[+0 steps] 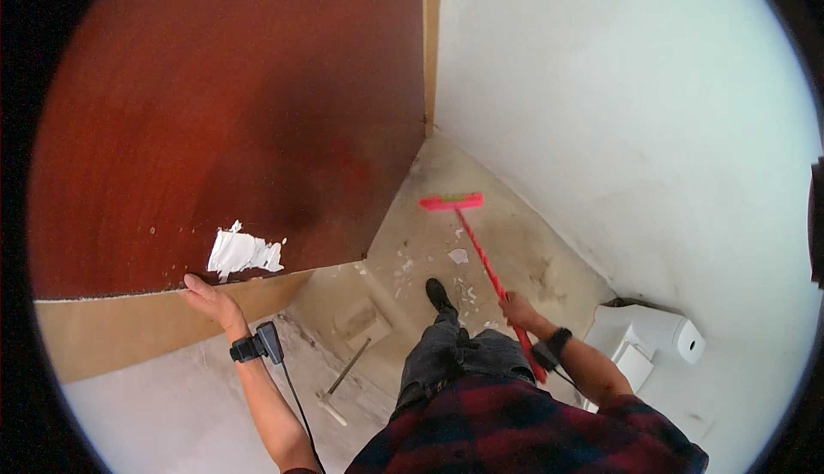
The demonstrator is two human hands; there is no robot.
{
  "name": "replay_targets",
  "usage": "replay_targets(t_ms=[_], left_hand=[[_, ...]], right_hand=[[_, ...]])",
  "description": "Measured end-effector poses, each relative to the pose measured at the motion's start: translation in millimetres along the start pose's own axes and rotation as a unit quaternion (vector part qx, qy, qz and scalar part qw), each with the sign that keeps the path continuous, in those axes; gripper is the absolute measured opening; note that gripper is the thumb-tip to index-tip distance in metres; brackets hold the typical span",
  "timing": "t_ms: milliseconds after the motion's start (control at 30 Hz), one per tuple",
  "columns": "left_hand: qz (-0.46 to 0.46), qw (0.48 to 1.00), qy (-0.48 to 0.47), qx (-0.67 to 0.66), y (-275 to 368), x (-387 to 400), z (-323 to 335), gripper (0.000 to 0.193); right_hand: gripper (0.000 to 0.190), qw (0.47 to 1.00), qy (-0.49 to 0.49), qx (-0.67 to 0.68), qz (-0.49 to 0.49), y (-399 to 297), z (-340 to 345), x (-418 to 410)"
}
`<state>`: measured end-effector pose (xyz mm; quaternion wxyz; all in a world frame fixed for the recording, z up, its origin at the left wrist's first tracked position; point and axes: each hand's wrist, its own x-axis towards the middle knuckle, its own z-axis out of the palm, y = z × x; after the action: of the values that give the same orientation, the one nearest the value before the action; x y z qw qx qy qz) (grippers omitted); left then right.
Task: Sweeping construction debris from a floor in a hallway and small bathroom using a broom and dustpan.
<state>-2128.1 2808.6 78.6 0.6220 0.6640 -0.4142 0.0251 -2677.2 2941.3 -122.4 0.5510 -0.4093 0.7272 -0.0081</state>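
Observation:
My left hand (pixel 215 305) is at the edge of a reddish-brown wooden door (pixel 309 120), with the thumb against its face. The other fingers are partly hidden at the edge. A torn white patch (pixel 243 252), perhaps paper or paint, sticks to the door just above that hand. In my right hand (pixel 520 312) is the red handle of a pink broom (pixel 484 258), gripped near its upper end. The broom's head (pixel 450 202), greenish in the middle, is on the floor ahead of my foot, between the door and the white wall.
White flakes and scraps (pixel 458 256) litter the stained floor (pixel 508 236). At lower right stands a white toilet (pixel 634 339) by the white wall (pixel 611 101). A pipe with a white fitting (pixel 329 400) is at lower left, near a pale square fixture (pixel 364 323). My dark shoe (pixel 440 295) is among the scraps.

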Motion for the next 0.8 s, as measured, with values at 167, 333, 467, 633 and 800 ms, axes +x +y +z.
replay_targets(t_ms=[167,333,467,633,800], left_hand=[[0.036,0.999,-0.016,0.036,11.0,3.1,-1.8,0.055],[0.04,0.998,-0.048,0.025,21.3,-0.9,-4.9,0.051],[0.03,0.999,-0.045,0.002,21.5,-3.5,-4.4,0.045],[-0.03,0.997,-0.066,0.015,11.5,-2.6,-7.3,0.037],[-0.046,0.995,-0.09,-0.003,-3.3,-4.7,-12.9,0.04]], right_hand=[[0.014,0.967,-0.008,0.237,-0.097,56.0,-7.4,130.1],[0.015,0.813,0.158,-0.319,-0.46,106.6,45.6,179.8],[0.017,0.986,0.018,-0.088,-0.137,108.7,54.2,48.3],[0.021,0.976,-0.012,-0.202,0.082,62.4,58.4,-94.5],[0.027,0.959,-0.029,-0.251,0.128,75.2,90.4,-163.9]])
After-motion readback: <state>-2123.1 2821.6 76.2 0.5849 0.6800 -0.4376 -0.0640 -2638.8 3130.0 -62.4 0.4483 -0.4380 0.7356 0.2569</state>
